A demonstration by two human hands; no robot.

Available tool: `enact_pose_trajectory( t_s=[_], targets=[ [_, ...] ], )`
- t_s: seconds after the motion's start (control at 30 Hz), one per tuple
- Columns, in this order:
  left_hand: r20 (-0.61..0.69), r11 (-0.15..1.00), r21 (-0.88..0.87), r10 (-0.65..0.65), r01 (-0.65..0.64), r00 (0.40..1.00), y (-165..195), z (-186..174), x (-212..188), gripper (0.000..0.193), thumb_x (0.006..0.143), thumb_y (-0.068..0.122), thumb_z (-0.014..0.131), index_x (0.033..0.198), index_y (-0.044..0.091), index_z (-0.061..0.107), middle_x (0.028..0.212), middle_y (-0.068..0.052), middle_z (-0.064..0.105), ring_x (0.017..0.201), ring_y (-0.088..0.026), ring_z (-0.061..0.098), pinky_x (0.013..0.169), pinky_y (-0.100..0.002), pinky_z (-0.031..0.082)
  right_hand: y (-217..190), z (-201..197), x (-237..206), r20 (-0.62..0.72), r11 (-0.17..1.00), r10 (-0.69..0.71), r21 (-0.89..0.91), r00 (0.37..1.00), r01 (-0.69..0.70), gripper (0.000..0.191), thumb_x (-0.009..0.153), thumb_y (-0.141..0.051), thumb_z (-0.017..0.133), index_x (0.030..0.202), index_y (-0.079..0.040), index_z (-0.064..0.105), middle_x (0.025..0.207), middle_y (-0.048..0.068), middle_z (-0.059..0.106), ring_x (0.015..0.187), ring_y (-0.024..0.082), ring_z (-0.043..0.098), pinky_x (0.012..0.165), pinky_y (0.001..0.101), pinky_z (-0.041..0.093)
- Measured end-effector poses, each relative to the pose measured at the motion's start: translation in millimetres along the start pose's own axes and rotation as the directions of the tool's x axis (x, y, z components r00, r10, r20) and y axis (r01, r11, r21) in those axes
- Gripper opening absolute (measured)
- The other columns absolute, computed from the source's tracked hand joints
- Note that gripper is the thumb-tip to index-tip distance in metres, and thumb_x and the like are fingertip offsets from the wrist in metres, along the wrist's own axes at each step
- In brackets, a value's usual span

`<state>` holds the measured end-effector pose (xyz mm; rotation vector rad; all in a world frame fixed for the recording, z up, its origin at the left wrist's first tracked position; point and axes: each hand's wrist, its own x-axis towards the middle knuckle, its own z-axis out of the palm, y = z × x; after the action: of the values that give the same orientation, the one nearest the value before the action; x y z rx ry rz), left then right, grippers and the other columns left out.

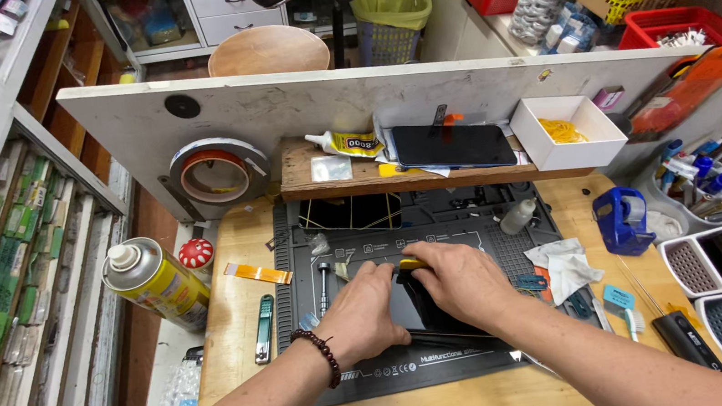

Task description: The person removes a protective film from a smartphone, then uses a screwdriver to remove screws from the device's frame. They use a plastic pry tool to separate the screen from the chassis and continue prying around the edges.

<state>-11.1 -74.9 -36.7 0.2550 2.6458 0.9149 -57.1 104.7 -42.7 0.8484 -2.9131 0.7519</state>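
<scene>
While both hands close on the flat black phone (pixel 429 309), its long axis seems to run toward the dark grey repair mat's (pixel 514 253) near edge. Left hand (pixel 361 313) grips its left edge; right hand (pixel 463 282) clamps its top, pinching a small yellow pick (pixel 412 264).

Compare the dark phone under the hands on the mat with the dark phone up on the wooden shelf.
The dark flat phone on the grey work mat is held by the left hand and right hand, mostly covered; the dark flat phone on the wooden shelf lies untouched and fully visible. A yellow tool sits at the mat phone's top edge; none touches the shelf phone. Both are dark, flat rectangles.
</scene>
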Motion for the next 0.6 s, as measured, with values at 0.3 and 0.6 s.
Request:
enact_pose_trajectory(
  t_s=[0.3, 0.6],
  targets=[
    [-0.065, 0.995, -0.082, 0.044, -0.049, 0.997, -9.8, 2.7, -2.9, 0.085, 0.061, 0.019, 0.095, 0.133, 0.0, 0.053, 0.123, -0.015, 0.056, 0.118, -0.035, 0.059, 0.1, -0.039, 0.051, 5.9, 18.1, -1.3, -0.07, 0.999, 0.004, -0.038, 0.998, -0.007, 0.017, 0.088, -0.016, 0.068, 0.104, -0.014, 0.074, 0.094, 0.01, 0.076, 0.088, 0.034, 0.072, 0.075, 0.0451, 0.056],
    [-0.053, 0.997, -0.074, 0.011, -0.014, 0.999, -12.9, 8.7, -1.2, 0.081, 0.063, 0.021, 0.094, 0.131, 0.0, 0.055, 0.121, -0.016, 0.057, 0.117, -0.035, 0.059, 0.1, -0.039, 0.051, 7.2, 26.9, 1.1, -0.092, 0.999, -0.037, 0.002, 0.995, 0.038, 0.016, 0.088, -0.014, 0.068, 0.103, -0.014, 0.074, 0.095, 0.009, 0.077, 0.089, 0.034, 0.072, 0.074, 0.043, 0.057]
  ],
)
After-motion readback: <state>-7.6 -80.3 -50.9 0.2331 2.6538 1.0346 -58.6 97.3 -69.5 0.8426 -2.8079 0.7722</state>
